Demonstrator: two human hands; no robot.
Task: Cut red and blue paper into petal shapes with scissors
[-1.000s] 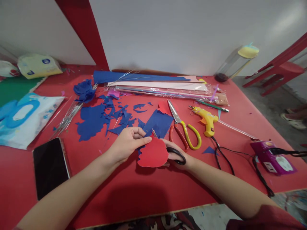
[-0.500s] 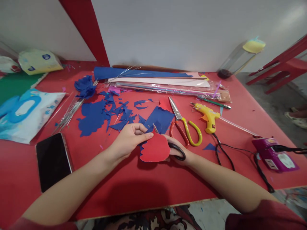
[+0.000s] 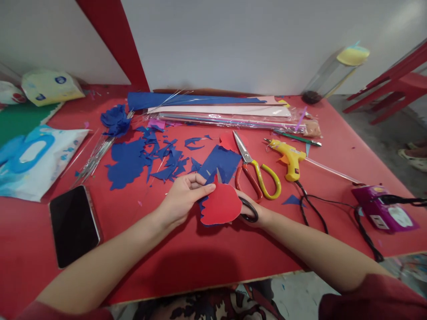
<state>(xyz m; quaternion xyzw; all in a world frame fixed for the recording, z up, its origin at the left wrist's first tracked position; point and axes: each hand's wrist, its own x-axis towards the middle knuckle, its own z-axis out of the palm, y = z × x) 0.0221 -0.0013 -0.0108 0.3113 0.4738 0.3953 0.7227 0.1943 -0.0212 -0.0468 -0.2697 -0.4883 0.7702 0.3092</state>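
Observation:
My left hand [image 3: 188,195] pinches a red petal-shaped piece [image 3: 220,206] against a blue sheet [image 3: 204,206] that shows along its left edge. My right hand [image 3: 250,206] grips black-handled scissors [image 3: 252,213]. Their parted blade tips stick out past the top of the red piece, and the rest of them is hidden behind it. Beyond my hands lies a dark blue rectangular sheet [image 3: 222,162], with another red piece [image 3: 228,141] at its far edge. Larger scissors [image 3: 245,149] with one red and one yellow handle lie to its right.
A yellow glue gun [image 3: 290,158] is corded near a purple power box [image 3: 380,206]. Blue scraps [image 3: 167,155], a blue paper flower [image 3: 116,120] and wires [image 3: 96,155] lie left of centre. A phone [image 3: 74,226] and wipes pack [image 3: 36,155] are further left; rolled sheets [image 3: 200,101] line the back.
The scissors' blades have parted, with two tips now showing above the red piece. My left hand and the red piece have shifted slightly right.

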